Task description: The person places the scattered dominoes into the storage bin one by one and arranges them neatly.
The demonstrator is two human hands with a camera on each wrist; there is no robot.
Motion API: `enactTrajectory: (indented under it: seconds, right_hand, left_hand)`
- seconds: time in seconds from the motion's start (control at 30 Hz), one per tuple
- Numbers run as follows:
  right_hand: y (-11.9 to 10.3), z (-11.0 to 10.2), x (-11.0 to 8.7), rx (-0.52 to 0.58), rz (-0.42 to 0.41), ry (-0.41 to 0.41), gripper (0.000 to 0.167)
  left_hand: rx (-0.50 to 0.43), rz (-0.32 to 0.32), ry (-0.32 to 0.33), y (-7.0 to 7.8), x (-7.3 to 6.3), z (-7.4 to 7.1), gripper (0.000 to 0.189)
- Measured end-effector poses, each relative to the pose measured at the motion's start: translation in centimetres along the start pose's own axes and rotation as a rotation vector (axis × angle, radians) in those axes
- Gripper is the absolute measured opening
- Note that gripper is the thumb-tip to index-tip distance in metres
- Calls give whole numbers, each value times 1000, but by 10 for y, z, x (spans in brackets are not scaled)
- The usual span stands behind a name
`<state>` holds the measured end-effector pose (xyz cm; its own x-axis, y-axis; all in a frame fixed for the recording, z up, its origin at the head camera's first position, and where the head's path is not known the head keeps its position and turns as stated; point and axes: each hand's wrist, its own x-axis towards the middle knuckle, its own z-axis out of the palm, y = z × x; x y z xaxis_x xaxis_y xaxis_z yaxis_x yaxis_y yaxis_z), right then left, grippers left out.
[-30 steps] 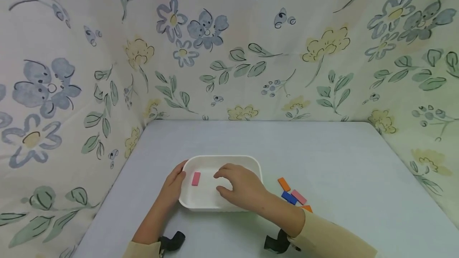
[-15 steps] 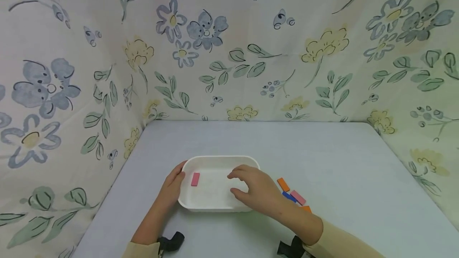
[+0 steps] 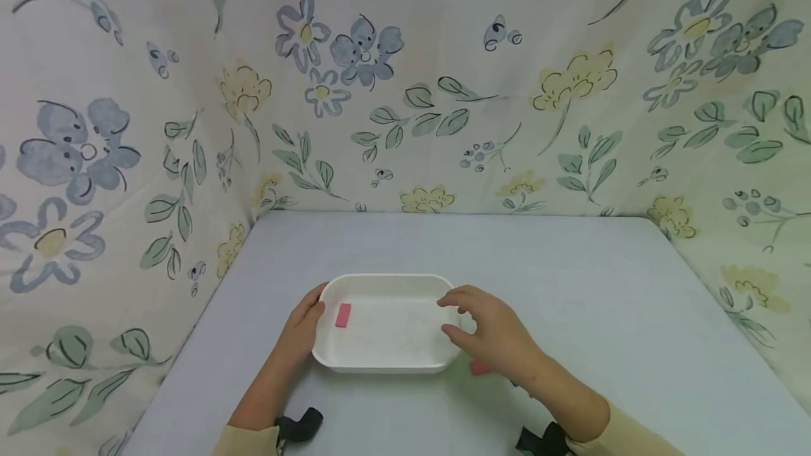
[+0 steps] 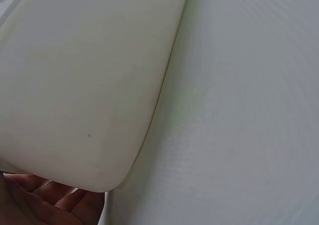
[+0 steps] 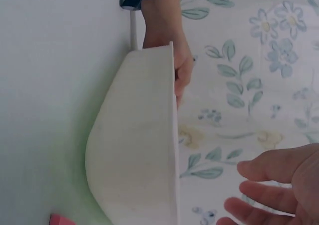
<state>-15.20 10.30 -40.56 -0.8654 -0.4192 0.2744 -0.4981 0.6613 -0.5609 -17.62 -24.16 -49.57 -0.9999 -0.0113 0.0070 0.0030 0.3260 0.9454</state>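
Observation:
A white plastic tray stands on the table, with one pink block lying inside near its left end. My left hand grips the tray's left end, thumb at the rim; in the left wrist view the curled fingers show beneath the tray wall. At the tray's right rim my right hand hovers with thumb and fingers spread apart and nothing between them. In the right wrist view those spread fingers are beside the tray wall. A reddish block shows below the right hand.
A sliver of blue peeks out under the right wrist; other loose blocks there are hidden by the hand and forearm. A white table spreads beyond, with flowered cloth at the back and sides. Black straps sit at both wrists.
My right hand has moved rightward from over the tray's middle to its right rim, covering the orange, blue and pink blocks. The left hand keeps its grip on the tray.

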Motion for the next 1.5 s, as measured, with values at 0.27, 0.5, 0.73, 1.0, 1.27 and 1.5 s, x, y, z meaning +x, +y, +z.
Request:
enactTrajectory:
  seconds: [0.27,0.5,0.73,1.0,1.27,1.5]
  right_hand:
    - [13,-14,-8,-12,66,2,36]
    - [25,-23,-16,-18,149,-1,34]
    - [44,-33,-25,-51,192,-11,32]
    - [68,-46,-33,-77,221,5,35]
    - [85,-45,-43,-61,251,-50,33]
    - [102,-39,-48,-25,220,-138,25]
  left_hand:
    - [-2,-4,1,1,-2,1,45]
    - [-18,8,-12,2,-1,0,45]
    - [10,-15,4,2,0,2,45]
    - [25,0,3,1,1,0,46]
    - [16,-22,11,3,2,0,46]
    - [6,-31,8,5,1,1,46]
